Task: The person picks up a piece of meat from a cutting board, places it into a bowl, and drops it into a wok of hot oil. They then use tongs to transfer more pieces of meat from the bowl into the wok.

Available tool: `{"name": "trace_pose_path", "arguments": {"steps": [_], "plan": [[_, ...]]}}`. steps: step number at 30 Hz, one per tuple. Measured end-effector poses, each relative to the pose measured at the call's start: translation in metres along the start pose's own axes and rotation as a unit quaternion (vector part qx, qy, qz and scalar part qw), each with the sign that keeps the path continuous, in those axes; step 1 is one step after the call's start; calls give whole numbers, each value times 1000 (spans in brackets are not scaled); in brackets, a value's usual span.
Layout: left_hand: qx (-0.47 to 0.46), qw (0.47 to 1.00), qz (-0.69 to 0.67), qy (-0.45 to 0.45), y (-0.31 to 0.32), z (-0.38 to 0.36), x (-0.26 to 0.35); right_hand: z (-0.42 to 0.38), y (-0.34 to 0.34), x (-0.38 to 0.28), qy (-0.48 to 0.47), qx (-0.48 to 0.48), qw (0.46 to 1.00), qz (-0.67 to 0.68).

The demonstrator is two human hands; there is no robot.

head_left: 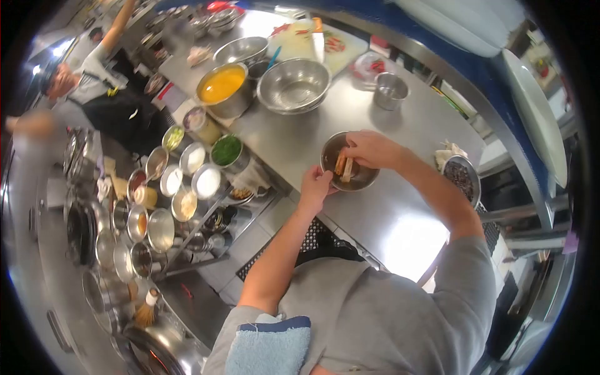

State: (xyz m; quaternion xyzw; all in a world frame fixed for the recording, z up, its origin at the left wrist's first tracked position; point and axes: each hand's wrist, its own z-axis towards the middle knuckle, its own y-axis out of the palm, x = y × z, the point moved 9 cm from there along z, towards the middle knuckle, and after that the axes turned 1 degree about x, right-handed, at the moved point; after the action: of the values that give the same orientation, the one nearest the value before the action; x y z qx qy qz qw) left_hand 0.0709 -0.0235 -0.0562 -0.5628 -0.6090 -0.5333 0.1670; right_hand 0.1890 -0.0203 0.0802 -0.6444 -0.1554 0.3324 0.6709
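Observation:
A small metal bowl (365, 181) stands on the steel counter in front of me, with several orange-brown and pale strips of food (347, 169) inside. My left hand (317, 186) is closed on the bowl's near left rim, thumb and fingers pinched together. Over the bowl's far side, my right hand (373, 150) reaches in with its fingers closed round the top of the strips. The undersides of its fingertips are partly hidden.
Beyond are a steel colander bowl (294, 84), a pot of orange liquid (224, 87), a knife (318, 40) on a cutting board (350, 47) and a small pot (391, 91). Ingredient containers (206, 181) crowd the left. Another person (119, 106) stands at far left.

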Motion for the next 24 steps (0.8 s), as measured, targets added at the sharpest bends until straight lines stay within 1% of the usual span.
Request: {"name": "trace_pose_path", "arguments": {"steps": [3,4,7,8,11,13,14,17,18,21,22,23,24], "plan": [[53,993,99,48,-36,-55,53,25,-12,-51,-136,-3,991,-6],[90,991,70,75,-53,-70,65,36,-14,-71,-185,-3,983,-8],[125,985,36,110,-101,-120,93,69,-21,-130,-304,19,952,-45],[149,981,53,116,-118,-141,102,83,-21,-152,-328,14,943,-51],[217,957,71,180,-170,-208,122,125,-19,-226,-402,5,914,-58],[272,941,52,196,-208,-256,125,152,-11,-276,-448,0,893,-47],[295,933,41,204,-227,-279,127,168,-7,-303,-473,-9,881,-3],[359,909,-13,209,-281,-349,125,215,16,-385,-506,-61,857,78],[380,900,-36,209,-297,-372,121,229,22,-413,-515,-61,845,130],[412,868,-129,245,-344,-428,97,272,48,-491,-525,-123,823,176],[430,860,-125,244,-354,-447,93,282,52,-523,-513,-178,826,155],[453,847,-120,250,-365,-469,89,290,60,-553,-532,-202,813,128],[490,821,-116,269,-377,-488,82,299,69,-583,-558,-222,793,102]]}}
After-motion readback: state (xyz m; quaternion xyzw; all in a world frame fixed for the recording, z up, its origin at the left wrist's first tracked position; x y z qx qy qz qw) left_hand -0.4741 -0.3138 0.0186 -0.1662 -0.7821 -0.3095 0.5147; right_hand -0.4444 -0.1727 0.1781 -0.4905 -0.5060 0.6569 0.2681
